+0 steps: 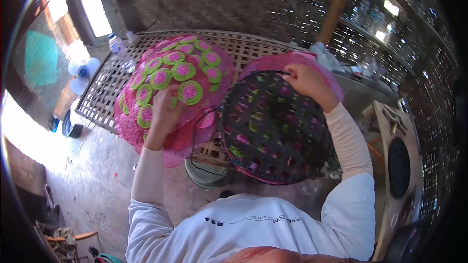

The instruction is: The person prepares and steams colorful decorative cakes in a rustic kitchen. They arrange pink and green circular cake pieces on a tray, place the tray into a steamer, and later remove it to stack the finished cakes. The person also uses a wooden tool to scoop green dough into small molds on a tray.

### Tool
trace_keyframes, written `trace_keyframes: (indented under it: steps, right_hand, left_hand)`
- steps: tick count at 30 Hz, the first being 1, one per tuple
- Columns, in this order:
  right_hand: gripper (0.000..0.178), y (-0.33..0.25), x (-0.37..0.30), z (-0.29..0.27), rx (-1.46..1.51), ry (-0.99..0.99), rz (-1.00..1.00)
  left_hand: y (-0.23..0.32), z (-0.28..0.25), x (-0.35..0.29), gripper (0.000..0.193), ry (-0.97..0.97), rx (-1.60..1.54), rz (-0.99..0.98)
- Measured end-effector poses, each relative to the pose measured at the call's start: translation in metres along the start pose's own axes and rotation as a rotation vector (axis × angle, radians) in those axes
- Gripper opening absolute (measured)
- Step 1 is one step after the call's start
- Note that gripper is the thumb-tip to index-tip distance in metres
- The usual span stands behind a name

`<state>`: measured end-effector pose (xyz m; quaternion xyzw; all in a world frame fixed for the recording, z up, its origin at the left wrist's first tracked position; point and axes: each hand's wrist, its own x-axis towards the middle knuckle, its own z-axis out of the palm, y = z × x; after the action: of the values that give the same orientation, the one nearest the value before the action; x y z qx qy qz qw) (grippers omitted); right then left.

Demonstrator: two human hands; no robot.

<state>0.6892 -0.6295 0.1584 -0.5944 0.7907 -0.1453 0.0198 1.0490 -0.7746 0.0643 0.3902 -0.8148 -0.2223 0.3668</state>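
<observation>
Head view: green-rimmed pink discs (190, 92)

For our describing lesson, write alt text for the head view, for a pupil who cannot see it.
A person's right hand holds the far rim of a round dark openwork tray, while the left hand is at green discs with pink centres on a pink mound. A lattice table lies beneath.

Bare left hand (167, 107), bare right hand (306, 80): 2, mid-frame. Round black latticed panel (273, 129): 1, centre right. Round green-rimmed pink discs (183, 71): over ten, centre left; overlap prevents exact count. Clear blue-capped plastic bottle (117, 46): 1, upper left.
</observation>
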Motion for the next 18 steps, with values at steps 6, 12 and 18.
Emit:
trace_keyframes:
  steps: [6, 12, 18]
  right_hand:
    - [0.034, 0.12, -0.096, -0.009, -0.279, -0.115, 0.411]
    - [0.04, 0.127, -0.139, -0.001, 0.0, -0.061, 0.465]
    - [0.031, 0.12, -0.135, 0.022, 0.659, 0.309, 0.421]
  left_hand:
    - [0.06, 0.068, -0.028, 0.057, -0.213, 0.075, -0.125]
    - [0.058, 0.087, -0.035, 0.048, -0.252, -0.011, -0.198]
    - [0.067, 0.085, -0.013, 0.032, -0.282, -0.792, -0.535]
